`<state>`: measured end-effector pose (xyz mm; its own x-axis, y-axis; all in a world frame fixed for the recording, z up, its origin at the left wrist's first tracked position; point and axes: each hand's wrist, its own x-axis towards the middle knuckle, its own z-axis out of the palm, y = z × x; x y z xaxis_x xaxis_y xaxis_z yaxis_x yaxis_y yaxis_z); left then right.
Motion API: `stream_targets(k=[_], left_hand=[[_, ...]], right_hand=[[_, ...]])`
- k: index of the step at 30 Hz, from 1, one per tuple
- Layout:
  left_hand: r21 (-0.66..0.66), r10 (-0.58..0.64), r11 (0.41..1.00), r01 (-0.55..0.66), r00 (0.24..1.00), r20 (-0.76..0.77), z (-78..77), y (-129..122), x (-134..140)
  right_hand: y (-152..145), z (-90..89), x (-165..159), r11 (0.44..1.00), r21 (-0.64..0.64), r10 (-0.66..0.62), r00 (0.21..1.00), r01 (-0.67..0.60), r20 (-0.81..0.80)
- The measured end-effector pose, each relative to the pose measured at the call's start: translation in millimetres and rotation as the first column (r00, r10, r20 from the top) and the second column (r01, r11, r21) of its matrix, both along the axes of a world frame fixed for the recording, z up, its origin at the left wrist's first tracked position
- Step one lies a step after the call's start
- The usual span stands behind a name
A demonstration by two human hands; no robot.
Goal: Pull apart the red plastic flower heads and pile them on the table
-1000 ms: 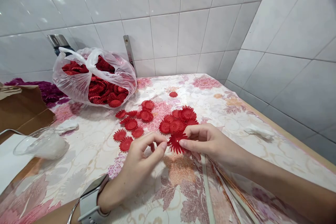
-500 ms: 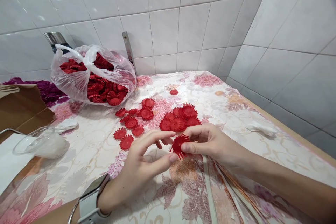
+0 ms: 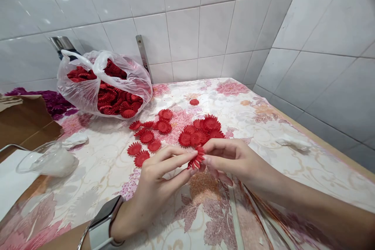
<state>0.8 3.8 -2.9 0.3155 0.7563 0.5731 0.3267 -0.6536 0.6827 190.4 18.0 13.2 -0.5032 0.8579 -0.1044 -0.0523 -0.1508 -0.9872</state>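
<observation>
Between my two hands is a red artificial flower piece (image 3: 195,159) with fringed petals, held above the tablecloth. My left hand (image 3: 159,175) pinches its left edge with the fingertips and thumb. On the other side, my right hand (image 3: 234,160) grips it between thumb and index finger, the other fingers curled below. Just beyond my hands lies a pile of red flower pieces (image 3: 202,129), some overlapping. A looser group of red flower pieces (image 3: 146,136) is spread to its left. One small red piece (image 3: 194,102) sits apart, farther back.
A clear plastic bag (image 3: 79,99) full of red flower pieces stands against the tiled wall. At left are a tilted clear cup (image 3: 55,160) with whitish contents, a cardboard box (image 3: 26,125) and purple flowers (image 3: 55,101). Thin strips (image 3: 260,218) lie beneath my right forearm; crumpled white material (image 3: 293,143) lies at right.
My left fingers have closed onto the flower piece, which my right hand held alone before. The piece has turned more edge-on and its petals look bunched. The scattered pieces have stayed put.
</observation>
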Motion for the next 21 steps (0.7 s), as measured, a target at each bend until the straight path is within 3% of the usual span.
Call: stream_targets(k=[9,16,21], left_hand=[[0.043,0.008,0.999,-0.007,0.999,-0.032,-0.2,-0.8,-0.8],[0.051,0.018,0.999,-0.017,0.999,-0.033,-0.2,-2.6,-1.8],[-0.048,0.002,0.999,-0.004,0.999,-0.043,1.6,-4.5,-2.5]], right_hand=[[-0.2,-1.3,-1.7,0.996,-0.082,0.008,0.991,-0.019,-0.131],[1.2,-3.3,-1.3,0.998,-0.061,0.016,0.991,-0.024,-0.134],[-1.1,-3.2,-0.7,1.0,0.024,0.004,0.996,-0.002,-0.086]])
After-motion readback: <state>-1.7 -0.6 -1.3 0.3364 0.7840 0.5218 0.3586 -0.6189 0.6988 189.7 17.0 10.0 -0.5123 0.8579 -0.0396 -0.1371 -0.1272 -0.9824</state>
